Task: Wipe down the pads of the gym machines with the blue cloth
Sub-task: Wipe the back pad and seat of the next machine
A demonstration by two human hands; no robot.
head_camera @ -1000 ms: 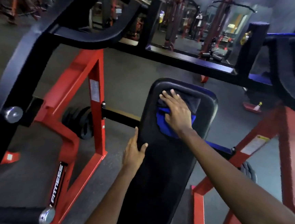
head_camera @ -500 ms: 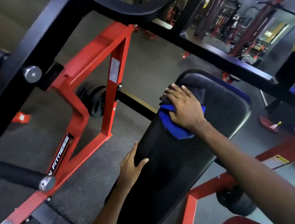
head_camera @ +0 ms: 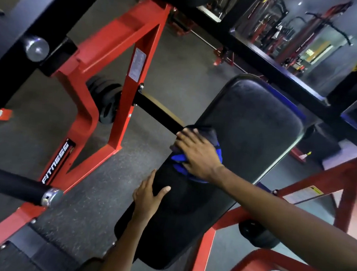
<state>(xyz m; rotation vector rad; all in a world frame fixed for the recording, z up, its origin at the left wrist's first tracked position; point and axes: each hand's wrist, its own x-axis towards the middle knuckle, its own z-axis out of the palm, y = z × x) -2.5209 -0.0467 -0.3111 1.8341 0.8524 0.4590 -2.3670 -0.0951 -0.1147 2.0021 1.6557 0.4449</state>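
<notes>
- Plainly the wiping step is in hand: the right hand (head_camera: 197,156) lies flat on the blue cloth (head_camera: 214,141), fingers straight and a little apart, pressing it onto the long black pad (head_camera: 254,124).
- Cloth and hand sit about halfway along the pad, hard against its nine o'clock edge. Some cloth is bunched over that edge, blue shows by the heel of the hand, and the rest looks dark.
- At seven o'clock from that hand, the left hand (head_camera: 148,195) steadies the same edge: fingers together and straight along the pad's side, thumb splayed onto its face, clamped on nothing.
- The pad runs from its far end at one o'clock to its near end at seven o'clock. A red frame (head_camera: 123,65) stands off at its ten o'clock and a black handle (head_camera: 11,182) with a chrome cap at eight o'clock, both well apart from the hands.
- I judge this pad partway done, with the near stretch toward seven o'clock the likely remainder.
- The next move calls for a flat, steady press drawn toward seven o'clock. The left hand must clear that path, and the cloth must not slip off the edge.
</notes>
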